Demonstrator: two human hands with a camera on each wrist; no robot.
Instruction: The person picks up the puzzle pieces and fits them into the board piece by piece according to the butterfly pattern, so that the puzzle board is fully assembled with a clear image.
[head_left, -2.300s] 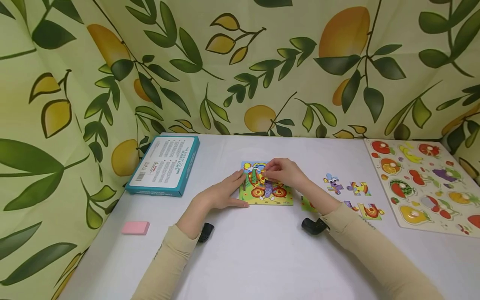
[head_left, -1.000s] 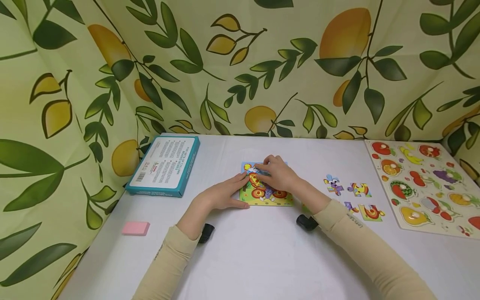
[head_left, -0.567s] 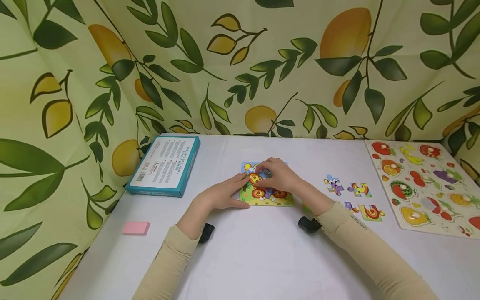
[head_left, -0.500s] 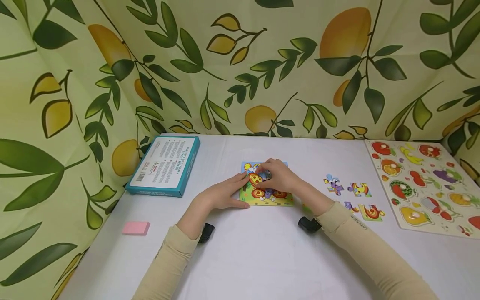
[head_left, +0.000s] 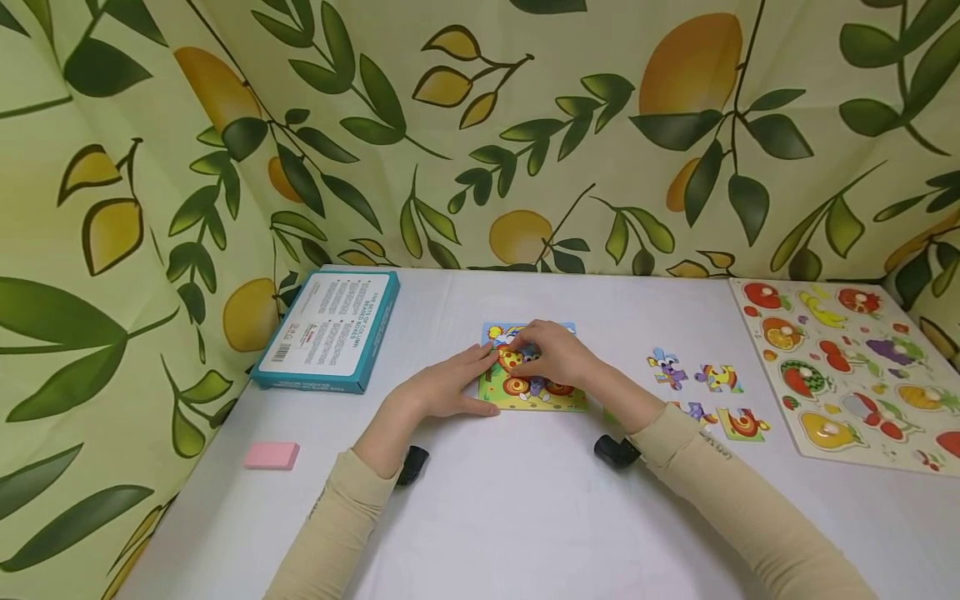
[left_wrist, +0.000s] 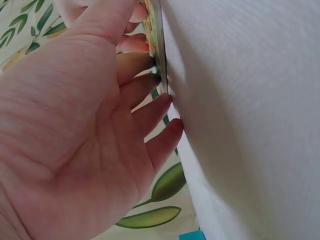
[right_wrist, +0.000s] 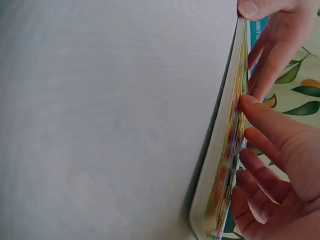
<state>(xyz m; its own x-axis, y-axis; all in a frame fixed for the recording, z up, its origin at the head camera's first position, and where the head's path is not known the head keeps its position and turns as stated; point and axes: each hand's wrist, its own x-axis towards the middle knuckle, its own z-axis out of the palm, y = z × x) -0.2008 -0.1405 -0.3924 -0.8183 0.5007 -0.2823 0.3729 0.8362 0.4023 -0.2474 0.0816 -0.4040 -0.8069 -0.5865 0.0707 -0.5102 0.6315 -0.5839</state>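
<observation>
Table, white-covered, with jigsaw in hand.
Fruit board, at right; puzzle board, flat at centre; left hand, fingers extended against its left edge; right hand, fingertips on its face, any pinch indeterminable; loose pieces, between boards. Advisable: steady the edge, align tabs before pressing.

Soft, even light brightens my worktop in the head view. My 2 wrist views look dimmer, with a broad shadow beside my left hand and a blurred puzzle board edge-on.
</observation>
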